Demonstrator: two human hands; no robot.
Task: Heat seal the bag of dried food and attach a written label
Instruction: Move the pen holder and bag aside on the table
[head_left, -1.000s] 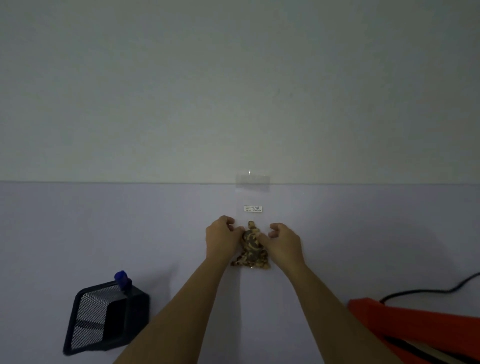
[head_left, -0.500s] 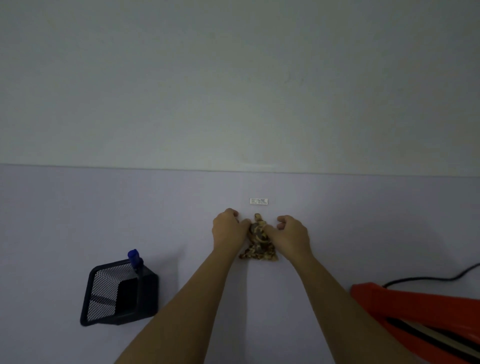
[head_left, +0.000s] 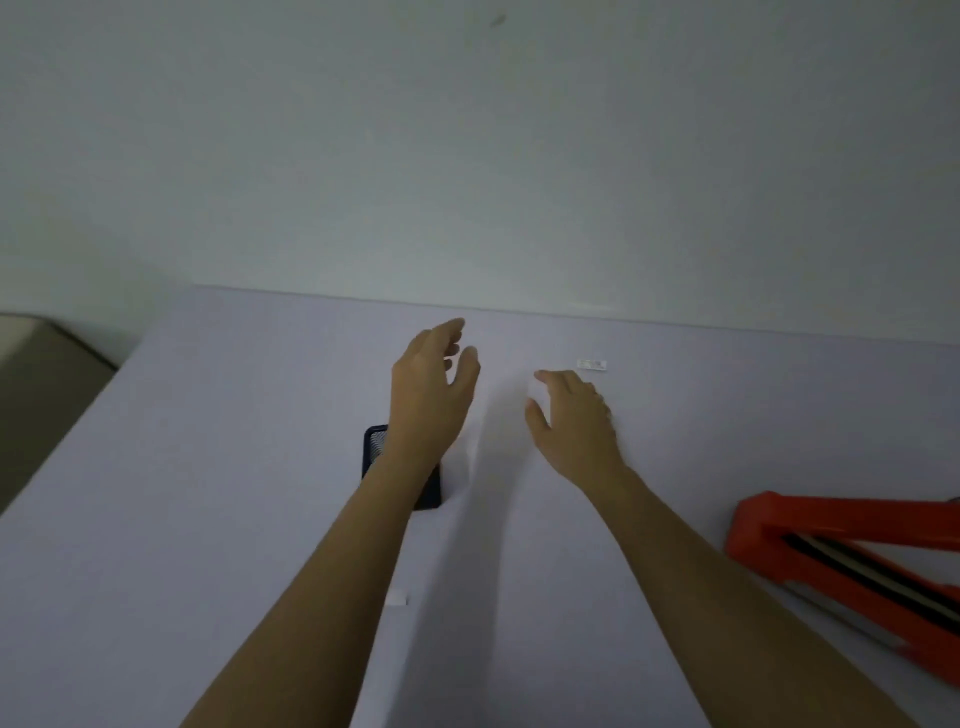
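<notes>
We see the small white label (head_left: 592, 364) lying flat on the table (head_left: 208, 467), near its far edge and just beyond our right hand (head_left: 571, 415), not touching it. We cannot tell where the bag of dried food is.

The right hand hovers low over the table, palm down, its fingers (head_left: 550, 376) loosely apart and holding nothing. Our left hand (head_left: 431, 395) is raised beside it, with a clear gap between the two. Its fingers (head_left: 452, 330) are spread and relaxed, also holding nothing.

A dark mesh pen holder (head_left: 375, 447) stands behind the left forearm, mostly hidden by it. A small white scrap (head_left: 397, 598) lies on the table close to that forearm.

At the right edge sits a red heat sealer (head_left: 857, 519), its arm lifted off the base, well apart from both hands. A pale wall (head_left: 467, 156) rises behind the table.
</notes>
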